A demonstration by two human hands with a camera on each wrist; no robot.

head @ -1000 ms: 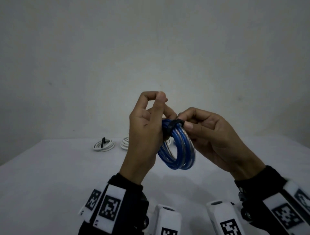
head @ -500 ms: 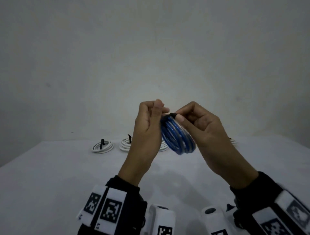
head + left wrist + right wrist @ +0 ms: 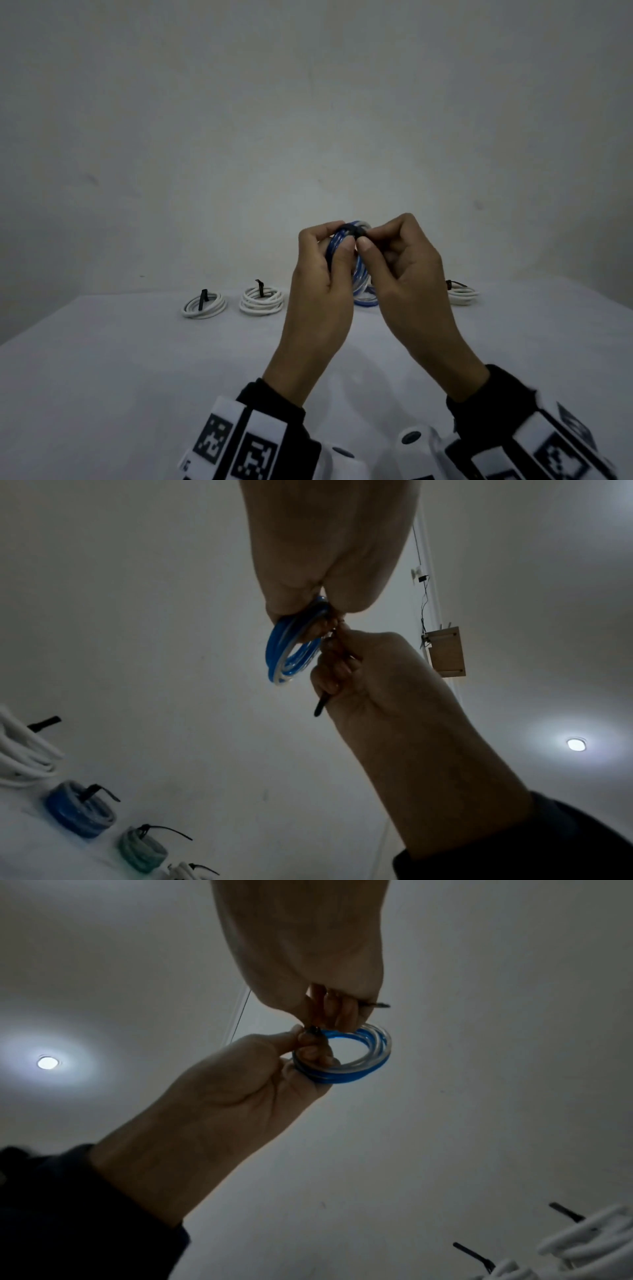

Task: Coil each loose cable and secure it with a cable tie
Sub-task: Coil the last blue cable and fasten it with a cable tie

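Observation:
A coil of blue and clear cable is held up above the white table, mostly hidden between my two palms. My left hand grips the coil's top with thumb and fingers. A black cable tie wraps that top. My right hand pinches the tie right beside the left fingertips. In the left wrist view the blue coil hangs below my left hand, and the tie's tail pokes out under my right hand. In the right wrist view the tie's tail sticks out past the coil.
Along the table's far edge lie tied coils: two white ones at the left, a blue one behind my hands, a pale one at the right. A plain wall rises behind them.
The coil has turned from hanging open toward me to edge-on between my palms. My right fingers have moved up to pinch the tie at the coil's top.

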